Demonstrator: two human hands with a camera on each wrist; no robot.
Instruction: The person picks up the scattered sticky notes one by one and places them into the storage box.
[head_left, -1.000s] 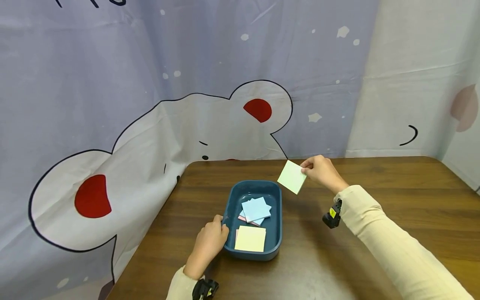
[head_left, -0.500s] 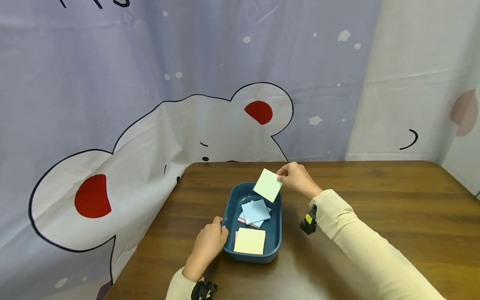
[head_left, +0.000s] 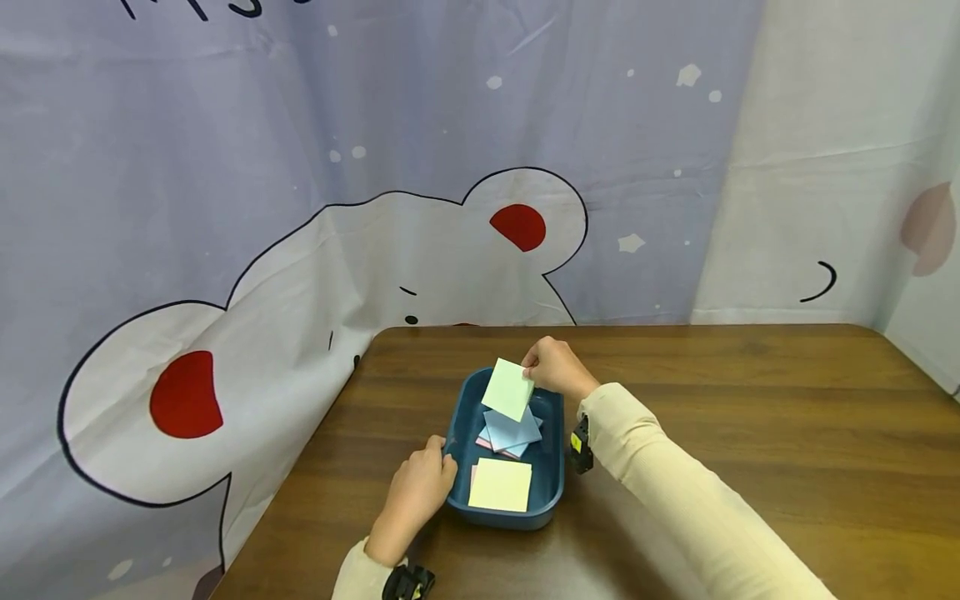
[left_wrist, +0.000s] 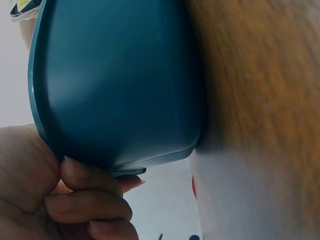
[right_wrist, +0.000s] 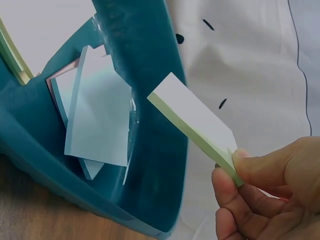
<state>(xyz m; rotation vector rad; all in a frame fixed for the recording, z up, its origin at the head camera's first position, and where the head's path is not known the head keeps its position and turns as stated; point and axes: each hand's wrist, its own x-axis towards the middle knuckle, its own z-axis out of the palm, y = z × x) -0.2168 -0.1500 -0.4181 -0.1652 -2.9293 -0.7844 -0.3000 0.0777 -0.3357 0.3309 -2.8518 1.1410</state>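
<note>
A teal plastic bin [head_left: 550,492] stands on the wooden table. My left hand [head_left: 420,483] grips its left rim; the left wrist view shows curled fingers [left_wrist: 90,200] at the rim's edge. Over the far half of the bin, my right hand [head_left: 557,367] pinches a pale green sticky note pad [head_left: 508,389] by one corner, tilted and raised in the right wrist view. Inside, blue sticky note pads [head_left: 512,429] lie fanned on a pink one [head_left: 487,442] in the middle. A yellow sticky note pad [head_left: 500,485] lies at the near end, a pink edge showing beneath.
The brown wooden table [head_left: 735,433] extends to the right of the bin. Behind it hangs a printed cloth [head_left: 420,250] with a white cartoon figure, reaching the table's far and left edges.
My right hand has carried the green sticky note pad leftward and slightly down, from right of the bin to over its far half. The left hand stays on the rim.
</note>
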